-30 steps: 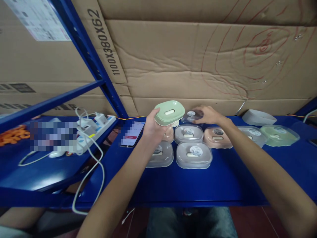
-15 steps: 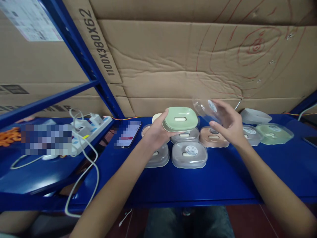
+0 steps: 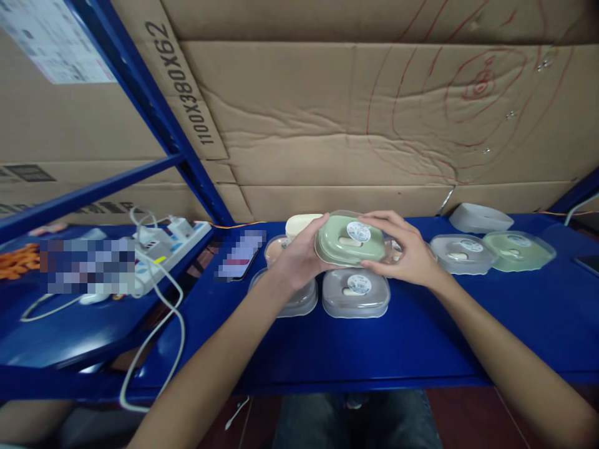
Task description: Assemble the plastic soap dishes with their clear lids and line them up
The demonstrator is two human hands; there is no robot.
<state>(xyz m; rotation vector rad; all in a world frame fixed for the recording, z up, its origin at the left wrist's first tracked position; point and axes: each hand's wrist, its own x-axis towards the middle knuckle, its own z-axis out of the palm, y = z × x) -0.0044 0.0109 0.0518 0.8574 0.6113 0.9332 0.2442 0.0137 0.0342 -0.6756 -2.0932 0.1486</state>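
Both my hands hold a pale green soap box just above the blue shelf. A clear plastic lid with a round white sticker now sits over the box. My left hand grips the box's left side. My right hand wraps the lid and the box's right side. Right below stands a grey box with a clear lid. Another lidded grey box lies under my left wrist, and a peach one is partly hidden behind my left hand.
To the right stand a lidded grey box, a lidded green box and a white tray. A cream box sits behind. A phone lies left, then a power strip with white cables. Cardboard walls the back.
My right hand picked the clear lid up from the back of the shelf, carried it over and set it on the green box, which my left hand brought toward the middle.
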